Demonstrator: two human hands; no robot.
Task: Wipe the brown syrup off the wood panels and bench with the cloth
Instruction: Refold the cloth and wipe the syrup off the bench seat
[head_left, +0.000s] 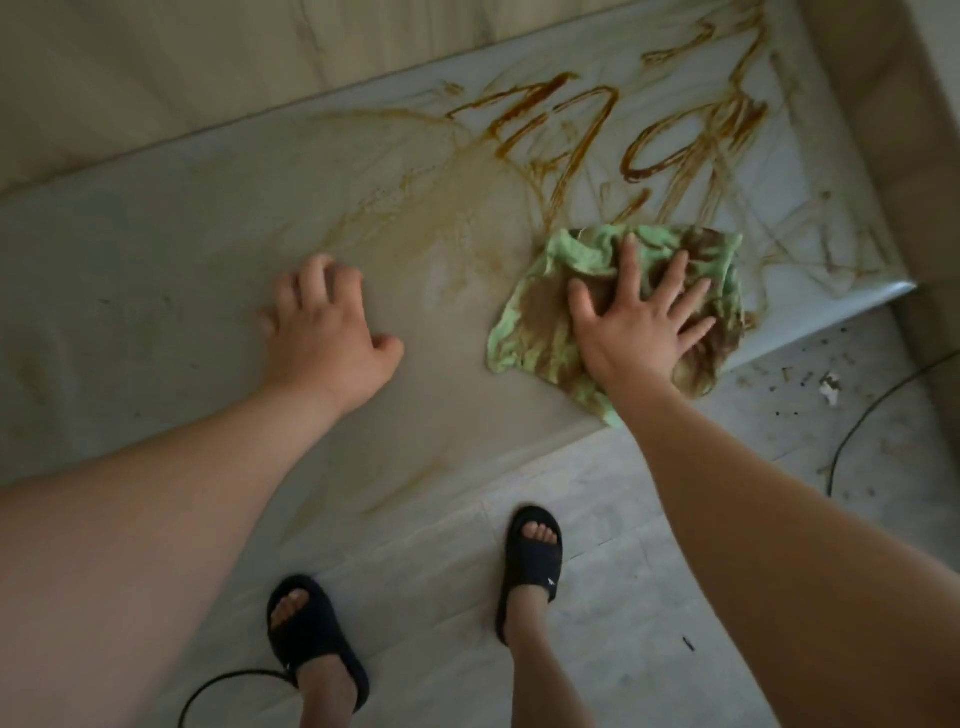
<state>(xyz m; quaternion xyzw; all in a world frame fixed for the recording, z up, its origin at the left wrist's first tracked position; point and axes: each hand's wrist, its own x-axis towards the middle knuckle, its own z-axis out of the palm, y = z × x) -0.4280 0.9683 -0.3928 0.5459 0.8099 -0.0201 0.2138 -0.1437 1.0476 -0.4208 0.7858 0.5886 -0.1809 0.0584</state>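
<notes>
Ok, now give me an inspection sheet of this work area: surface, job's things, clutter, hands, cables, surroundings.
Surface: pale bench; thick brown syrup lines at its far right, thinner smears in the middle.
Job's things: green cloth, stained brown, on the bench near its front edge.
Clutter: dark crumbs and a white scrap on the floor at right.
Hands: right hand flat on the cloth, fingers spread; left hand resting on bare bench, fingers bent, holding nothing.
Cables: dark cable on the floor at right; second cable by the left foot.
Surroundings: tiled floor, wood panel behind the bench, black sandals.
</notes>
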